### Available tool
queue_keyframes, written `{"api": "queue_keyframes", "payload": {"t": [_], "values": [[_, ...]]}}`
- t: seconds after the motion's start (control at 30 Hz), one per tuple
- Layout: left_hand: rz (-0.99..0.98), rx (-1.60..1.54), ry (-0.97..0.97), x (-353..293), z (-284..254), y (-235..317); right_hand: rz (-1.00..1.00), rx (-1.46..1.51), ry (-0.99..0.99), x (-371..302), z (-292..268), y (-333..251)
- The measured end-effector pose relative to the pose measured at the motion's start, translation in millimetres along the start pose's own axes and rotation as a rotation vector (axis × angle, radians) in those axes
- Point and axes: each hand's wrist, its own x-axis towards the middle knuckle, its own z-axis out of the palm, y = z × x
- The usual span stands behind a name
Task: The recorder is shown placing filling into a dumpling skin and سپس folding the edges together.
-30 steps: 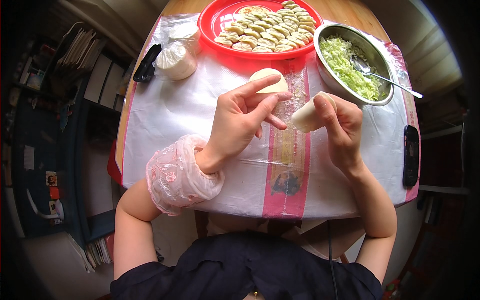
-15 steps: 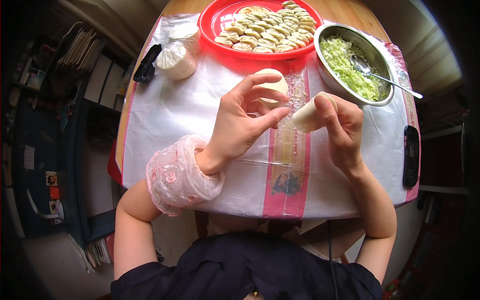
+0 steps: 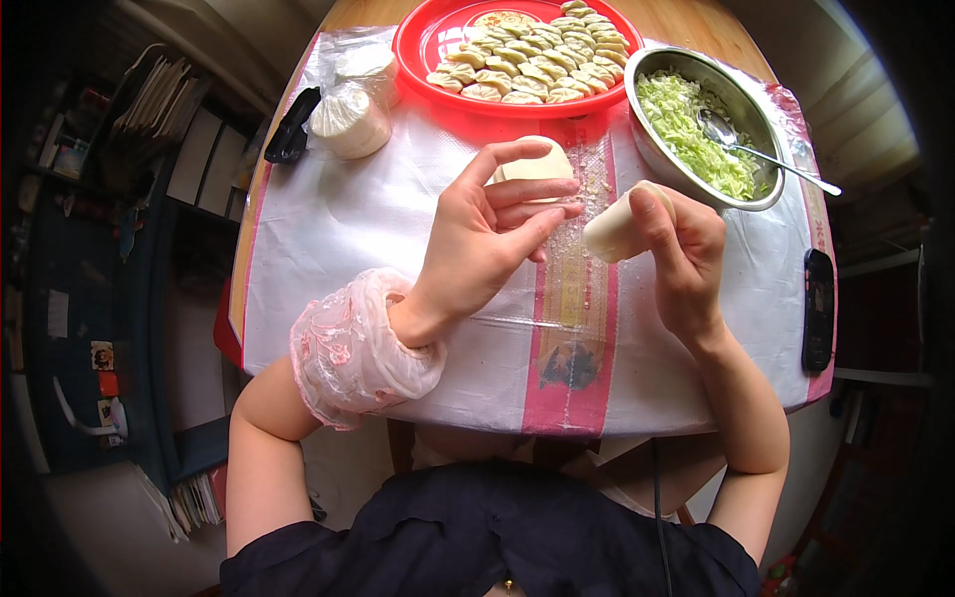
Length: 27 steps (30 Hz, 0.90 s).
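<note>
In my right hand (image 3: 688,257) a pale round dumpling wrapper (image 3: 612,233) is pinched between thumb and fingers, curving over toward the left. My left hand (image 3: 482,221) hovers to its left, open, its fingers stretched out and apart with nothing in them. Behind those fingers lies a small stack of dumpling wrappers (image 3: 549,165) on the plastic-covered table, partly hidden by them. Farther back, a red round tray (image 3: 426,45) carries rows of pleated dumplings (image 3: 542,68). Beyond my right hand stands a metal bowl (image 3: 665,167) of shredded green filling (image 3: 686,124), a spoon (image 3: 771,159) resting in it.
Plastic-bagged stacks of wrappers (image 3: 350,124) stand at the back left, beside a black object (image 3: 292,127). A dark phone-like handset (image 3: 818,308) lies at the right edge. White flour specks dot the pink-striped table cover (image 3: 567,398). Shelves (image 3: 149,328) flank the table's left side.
My left hand's fingers have straightened and shifted slightly over the wrapper stack. My right hand keeps its hold on the dumpling wrapper, almost unmoved.
</note>
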Motion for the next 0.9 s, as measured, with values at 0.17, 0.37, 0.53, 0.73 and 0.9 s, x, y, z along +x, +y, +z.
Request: {"api": "queue_keyframes", "payload": {"t": [0.17, 0.37, 0.53, 0.73, 0.9], "values": [[-0.017, 0.041, 0.0, -1.9, -0.5, 5.7, -0.009, 0.003, 0.005, 0.1, -0.2, 0.0], [0.112, 0.075, -0.036, -0.2, -1.7, -4.9, -0.01, -0.015, 0.015, 0.2, 0.1, 0.6], [0.003, 0.062, -0.036, -2.0, -0.3, 2.2, 0.004, 0.015, 0.036, -1.6, -0.6, -1.9], [-0.132, -0.155, -0.2, -2.8, -5.3, -3.8, -0.009, 0.138, -0.059, -1.7, -2.3, -7.0], [-0.135, -0.182, -0.225, -6.7, -1.8, -10.0, 0.006, 0.052, -0.194, -0.6, -5.6, -2.6]]}}
